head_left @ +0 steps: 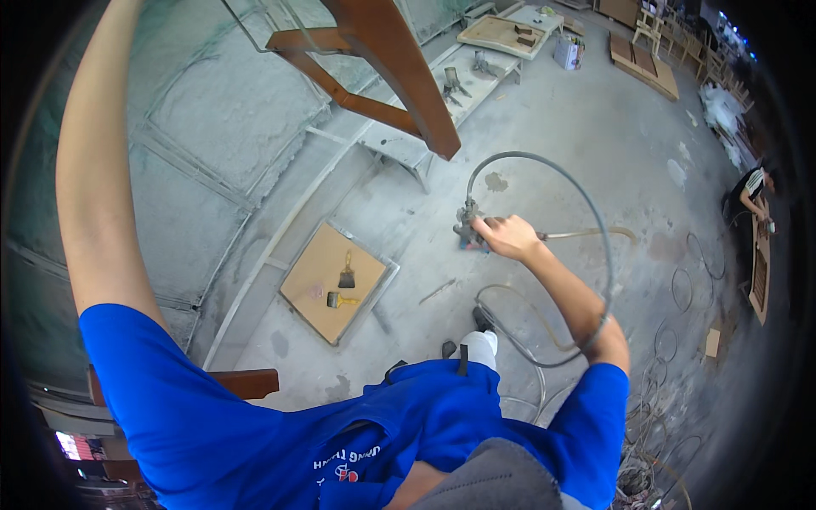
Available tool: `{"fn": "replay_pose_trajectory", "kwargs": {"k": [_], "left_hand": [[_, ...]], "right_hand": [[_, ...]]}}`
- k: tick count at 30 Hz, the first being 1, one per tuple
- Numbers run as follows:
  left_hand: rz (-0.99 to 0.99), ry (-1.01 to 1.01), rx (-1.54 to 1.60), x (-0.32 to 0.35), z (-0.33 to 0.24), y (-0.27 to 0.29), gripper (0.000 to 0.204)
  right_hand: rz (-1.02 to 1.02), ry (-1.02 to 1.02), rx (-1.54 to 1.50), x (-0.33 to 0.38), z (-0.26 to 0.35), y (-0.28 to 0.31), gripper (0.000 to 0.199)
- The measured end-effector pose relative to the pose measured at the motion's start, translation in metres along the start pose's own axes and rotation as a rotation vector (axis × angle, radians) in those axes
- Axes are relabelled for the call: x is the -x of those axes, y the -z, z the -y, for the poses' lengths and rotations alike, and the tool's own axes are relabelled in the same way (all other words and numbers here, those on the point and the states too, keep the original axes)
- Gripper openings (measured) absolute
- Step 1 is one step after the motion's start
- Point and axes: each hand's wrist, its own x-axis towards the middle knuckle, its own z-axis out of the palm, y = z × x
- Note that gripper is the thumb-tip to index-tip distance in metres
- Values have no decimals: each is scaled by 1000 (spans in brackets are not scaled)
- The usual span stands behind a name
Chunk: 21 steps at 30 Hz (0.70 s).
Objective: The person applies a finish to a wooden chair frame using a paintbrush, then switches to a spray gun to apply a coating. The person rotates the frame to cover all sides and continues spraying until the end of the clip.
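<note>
My right hand is closed round a dark spray gun, held out in front of me. A grey hose loops from the gun over my right forearm, and a paler tube shows behind the wrist. Up and to the left stretches my left arm; its hand lies beyond the top edge, out of view. A reddish-brown wooden frame piece hangs at the top by a thin metal rod, apart from the gun. Part of another brown wooden piece shows under my left sleeve.
Two brushes lie on a tan board low on the left. Behind stands a long bench with spray guns and a tray. Hoses coil across the floor at right. Another person works on a wooden panel far right.
</note>
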Motion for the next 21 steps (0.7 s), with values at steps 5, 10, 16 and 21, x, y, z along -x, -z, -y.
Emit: {"fn": "replay_pose_trajectory", "kwargs": {"k": [5,10,16,21], "left_hand": [[-20,1,9,14,0,5,51],[-36,5,15,29,-2,10,51],[-43,8,24,44,-4,16,51],[-51,13,19,55,-3,24,51]], "right_hand": [[-402,210,154,-5,7,175,34],[-675,430,363,-54,2,323,28],[-797,440,342,-103,24,407,59],[-703,218,250,-113,53,385,59]]}}
